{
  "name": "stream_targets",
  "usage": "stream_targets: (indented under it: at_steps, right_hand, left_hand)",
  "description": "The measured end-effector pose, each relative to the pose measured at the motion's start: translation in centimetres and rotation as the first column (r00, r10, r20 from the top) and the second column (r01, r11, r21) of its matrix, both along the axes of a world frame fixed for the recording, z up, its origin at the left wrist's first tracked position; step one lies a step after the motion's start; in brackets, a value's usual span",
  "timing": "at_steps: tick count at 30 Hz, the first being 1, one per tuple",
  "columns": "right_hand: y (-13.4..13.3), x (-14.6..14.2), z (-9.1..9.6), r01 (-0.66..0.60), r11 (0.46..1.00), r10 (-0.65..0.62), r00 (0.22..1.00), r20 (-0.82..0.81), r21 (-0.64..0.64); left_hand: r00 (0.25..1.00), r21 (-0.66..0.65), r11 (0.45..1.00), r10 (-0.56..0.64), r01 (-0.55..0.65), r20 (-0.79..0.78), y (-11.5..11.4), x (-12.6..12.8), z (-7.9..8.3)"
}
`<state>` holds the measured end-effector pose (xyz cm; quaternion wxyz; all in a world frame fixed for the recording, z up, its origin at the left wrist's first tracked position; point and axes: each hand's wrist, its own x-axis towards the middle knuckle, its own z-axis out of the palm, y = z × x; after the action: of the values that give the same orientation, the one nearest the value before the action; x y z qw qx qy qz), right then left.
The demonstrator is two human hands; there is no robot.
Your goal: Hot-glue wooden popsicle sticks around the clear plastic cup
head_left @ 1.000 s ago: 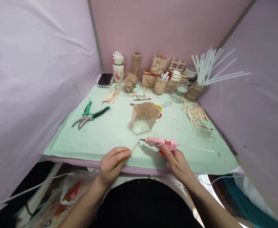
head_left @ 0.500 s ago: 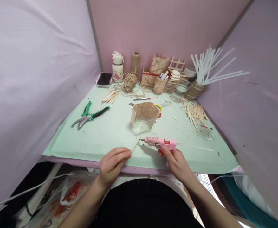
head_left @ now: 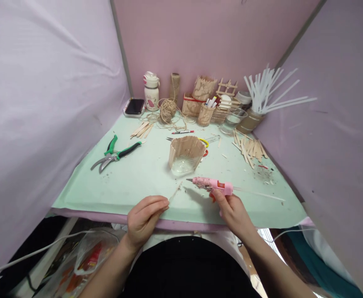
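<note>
My left hand (head_left: 147, 217) pinches one end of a thin craft stick (head_left: 175, 191) above the table's front edge; the stick slants up and to the right. In my right hand (head_left: 231, 207) is a pink hot glue gun (head_left: 210, 185), its metal nozzle pointing left, a short gap from the stick's far end. A clear glue stick (head_left: 260, 193) sticks out of the gun's back. Beyond both hands stands a clear plastic container (head_left: 183, 165) with wooden craft sticks (head_left: 187, 147) lined upright around its back and sides; its front shows bare plastic.
Green-handled pruning shears (head_left: 114, 154) lie open on the left. Scissors (head_left: 203, 142) lie partly behind the container. Loose craft sticks (head_left: 251, 147) are piled at right. Along the back stand a bottle (head_left: 151, 92), twine ball (head_left: 168, 111), pen cup (head_left: 205, 114), plastic cup (head_left: 232, 120) and glue sticks (head_left: 265, 89).
The glue gun has moved slightly right, so its nozzle has come away from the craft stick. My left hand still pinches the stick. The whole view has shifted a little.
</note>
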<state>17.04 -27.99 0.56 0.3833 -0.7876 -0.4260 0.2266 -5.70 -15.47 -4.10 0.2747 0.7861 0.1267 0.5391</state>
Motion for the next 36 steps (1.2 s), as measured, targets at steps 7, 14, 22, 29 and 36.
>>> stream_targets:
  at_steps: [7,14,22,29,36]
  right_hand:
    - [-2.7,4.8,0.3,0.117,0.985,0.039,0.568,0.822,-0.128]
    - [-4.9,8.0,-2.4,0.205,0.925,0.227,0.38,0.897,-0.321]
    - [-2.3,0.7,5.4,-0.275,0.947,0.032,0.593,0.804,0.164]
    - [2.8,-7.6,6.4,-0.38,0.825,-0.014,0.725,0.688,0.417]
    - [4.2,-7.3,5.0,-0.355,0.846,-0.046,0.695,0.718,0.397]
  left_hand:
    - [0.997,-0.037,0.997,0.07,-0.069,0.027,0.3,0.3,0.4]
    - [0.996,-0.006,0.997,0.078,-0.077,0.041,0.5,0.8,2.0]
    - [0.966,0.172,0.95,0.253,-0.259,0.057,-0.3,2.5,4.2]
    - [0.918,0.26,0.885,0.396,-0.386,0.018,-0.7,3.3,4.7]
    - [0.901,0.266,0.866,0.433,-0.423,0.026,-0.8,4.2,4.6]
